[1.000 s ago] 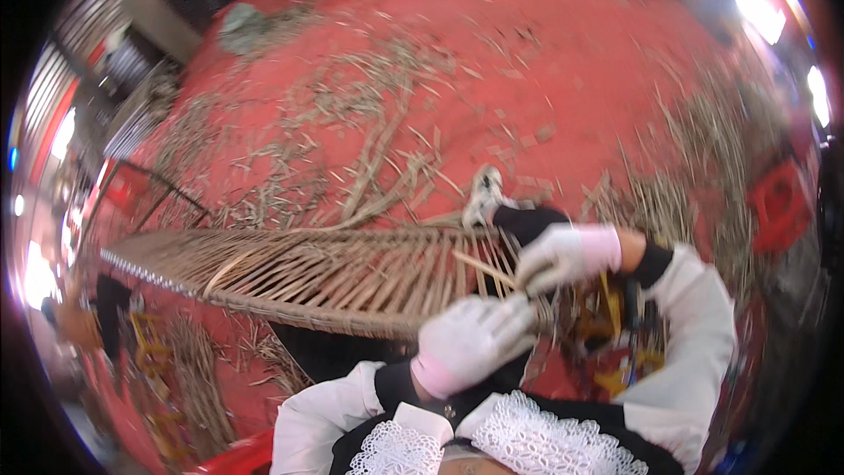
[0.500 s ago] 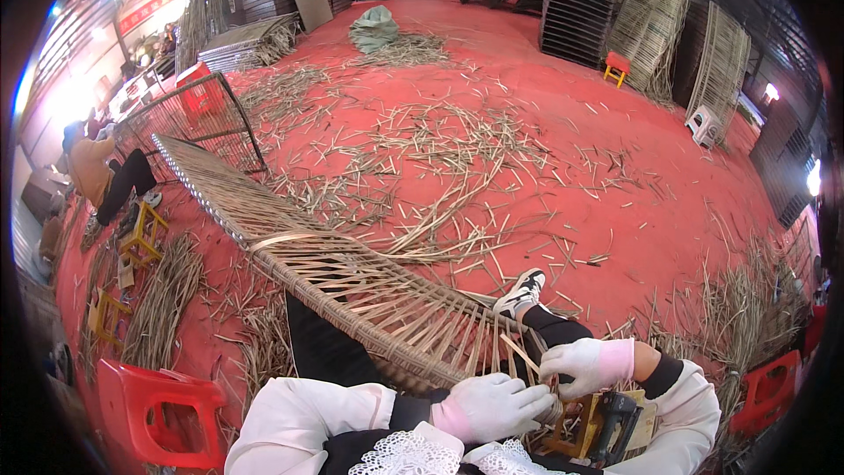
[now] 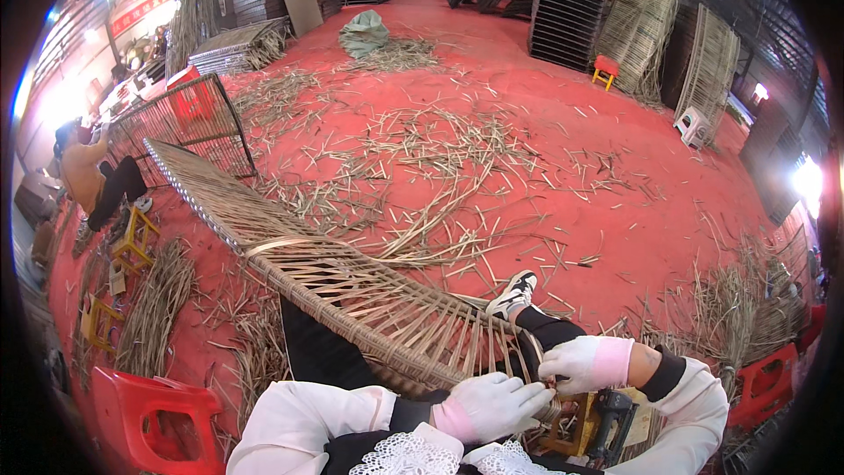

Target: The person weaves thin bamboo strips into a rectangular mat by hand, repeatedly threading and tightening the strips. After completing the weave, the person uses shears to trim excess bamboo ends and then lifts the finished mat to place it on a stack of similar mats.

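As LH (image 3: 497, 405) lies on frame (image 3: 330, 309), RH (image 3: 576, 365) touches it.

A part-woven panel (image 3: 233, 207), stacked frames (image 3: 567, 18) and strips (image 3: 479, 142) littering the red floor (image 3: 501, 66) show a weaving workshop.

near left: red stool (image 3: 121, 418) | left: two yellow stools (image 3: 132, 251) | far left: co-worker (image 3: 83, 167) by dark frame (image 3: 236, 123), red banner (image 3: 171, 2) high behind | far, left of centre: green sack (image 3: 364, 33) on red floor (image 3: 492, 44) | far right: dark stack (image 3: 570, 13), red-topped stool (image 3: 607, 64), white stool (image 3: 694, 126) nearer | near right: second red stool (image 3: 745, 380)
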`<action>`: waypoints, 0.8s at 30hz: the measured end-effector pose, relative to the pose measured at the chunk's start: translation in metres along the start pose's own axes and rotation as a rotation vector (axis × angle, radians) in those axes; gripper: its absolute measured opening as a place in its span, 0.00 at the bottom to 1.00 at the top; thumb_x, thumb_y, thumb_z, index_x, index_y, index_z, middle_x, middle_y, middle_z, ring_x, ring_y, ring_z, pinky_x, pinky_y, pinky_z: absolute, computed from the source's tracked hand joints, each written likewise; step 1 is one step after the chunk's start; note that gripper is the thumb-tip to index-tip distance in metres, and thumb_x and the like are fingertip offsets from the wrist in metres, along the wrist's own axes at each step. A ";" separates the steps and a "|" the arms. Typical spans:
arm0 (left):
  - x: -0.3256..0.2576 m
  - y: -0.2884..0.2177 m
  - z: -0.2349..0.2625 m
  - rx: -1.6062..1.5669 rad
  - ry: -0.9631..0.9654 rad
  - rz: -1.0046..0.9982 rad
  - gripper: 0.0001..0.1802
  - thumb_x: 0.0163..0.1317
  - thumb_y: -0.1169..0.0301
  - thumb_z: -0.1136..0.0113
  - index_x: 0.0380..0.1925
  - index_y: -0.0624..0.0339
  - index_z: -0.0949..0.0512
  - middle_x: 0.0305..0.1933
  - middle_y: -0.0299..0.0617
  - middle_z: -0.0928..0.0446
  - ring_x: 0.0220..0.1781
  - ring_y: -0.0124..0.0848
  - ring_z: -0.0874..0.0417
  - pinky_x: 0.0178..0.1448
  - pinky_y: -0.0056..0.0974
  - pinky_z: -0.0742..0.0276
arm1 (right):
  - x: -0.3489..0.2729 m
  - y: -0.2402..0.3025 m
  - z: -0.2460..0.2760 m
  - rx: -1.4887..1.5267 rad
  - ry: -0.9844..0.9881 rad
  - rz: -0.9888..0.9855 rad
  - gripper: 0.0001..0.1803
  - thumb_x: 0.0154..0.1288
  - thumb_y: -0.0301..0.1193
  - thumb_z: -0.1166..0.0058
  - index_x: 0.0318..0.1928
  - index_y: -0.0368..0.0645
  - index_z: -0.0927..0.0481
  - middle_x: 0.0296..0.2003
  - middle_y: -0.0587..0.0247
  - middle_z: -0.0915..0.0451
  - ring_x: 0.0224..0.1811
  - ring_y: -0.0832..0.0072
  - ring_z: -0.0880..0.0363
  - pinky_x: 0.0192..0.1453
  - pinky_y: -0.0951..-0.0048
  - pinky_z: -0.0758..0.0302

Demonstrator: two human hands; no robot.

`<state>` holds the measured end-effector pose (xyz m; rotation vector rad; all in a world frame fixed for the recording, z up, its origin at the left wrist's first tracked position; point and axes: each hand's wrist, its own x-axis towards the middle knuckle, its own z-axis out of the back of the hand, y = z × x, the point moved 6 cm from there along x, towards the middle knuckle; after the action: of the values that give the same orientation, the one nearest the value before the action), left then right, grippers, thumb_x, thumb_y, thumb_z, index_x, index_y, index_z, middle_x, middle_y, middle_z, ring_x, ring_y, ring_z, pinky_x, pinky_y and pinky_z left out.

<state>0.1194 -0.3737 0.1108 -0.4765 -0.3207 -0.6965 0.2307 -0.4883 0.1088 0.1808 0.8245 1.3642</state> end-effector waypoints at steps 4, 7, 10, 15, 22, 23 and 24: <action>0.000 0.001 -0.002 -0.027 0.014 0.010 0.31 0.65 0.49 0.38 0.63 0.52 0.23 0.44 0.28 0.18 0.39 0.26 0.17 0.45 0.32 0.24 | 0.004 -0.004 0.000 -0.037 0.012 0.039 0.10 0.60 0.32 0.41 0.41 0.43 0.21 0.42 0.55 0.22 0.48 0.54 0.20 0.49 0.55 0.21; 0.000 0.001 0.000 -0.007 -0.004 0.008 0.31 0.66 0.50 0.38 0.64 0.53 0.24 0.43 0.29 0.19 0.39 0.27 0.17 0.45 0.32 0.24 | 0.009 -0.002 -0.001 -0.116 -0.004 0.094 0.10 0.60 0.32 0.40 0.41 0.43 0.21 0.43 0.54 0.23 0.47 0.54 0.20 0.48 0.55 0.21; 0.001 0.001 0.000 0.006 0.017 0.006 0.31 0.66 0.49 0.39 0.64 0.53 0.24 0.43 0.29 0.19 0.39 0.27 0.16 0.45 0.32 0.23 | 0.006 -0.001 -0.009 -0.077 0.039 0.006 0.12 0.59 0.32 0.40 0.44 0.44 0.21 0.44 0.53 0.23 0.46 0.53 0.19 0.47 0.54 0.20; 0.003 0.002 -0.005 0.016 0.037 0.012 0.32 0.67 0.48 0.40 0.63 0.57 0.24 0.44 0.32 0.19 0.40 0.28 0.16 0.46 0.32 0.23 | -0.024 0.007 -0.006 -0.144 -0.256 -0.137 0.17 0.61 0.32 0.42 0.51 0.47 0.22 0.43 0.54 0.22 0.42 0.49 0.16 0.45 0.53 0.18; -0.002 0.005 -0.012 -0.163 -0.066 0.060 0.21 0.60 0.54 0.35 0.47 0.54 0.22 0.37 0.36 0.23 0.40 0.34 0.18 0.45 0.37 0.22 | -0.055 0.016 -0.022 0.555 -0.313 -0.506 0.14 0.70 0.36 0.42 0.40 0.36 0.13 0.25 0.57 0.16 0.27 0.75 0.18 0.36 0.71 0.23; -0.004 0.007 -0.012 -0.181 -0.093 0.085 0.19 0.60 0.55 0.36 0.46 0.52 0.22 0.35 0.34 0.23 0.39 0.34 0.18 0.44 0.37 0.22 | -0.060 0.022 -0.026 0.483 -0.344 -0.629 0.13 0.68 0.35 0.41 0.37 0.35 0.14 0.23 0.57 0.18 0.25 0.76 0.19 0.33 0.70 0.23; -0.005 0.005 -0.010 -0.143 -0.151 0.057 0.17 0.61 0.57 0.36 0.46 0.50 0.22 0.33 0.33 0.24 0.39 0.33 0.19 0.43 0.36 0.22 | -0.062 0.035 -0.028 0.473 -0.414 -0.594 0.13 0.67 0.34 0.41 0.35 0.35 0.14 0.22 0.56 0.19 0.24 0.75 0.18 0.33 0.70 0.23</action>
<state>0.1202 -0.3729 0.0987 -0.6737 -0.3989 -0.6322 0.1876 -0.5455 0.1339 0.5224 0.7533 0.5331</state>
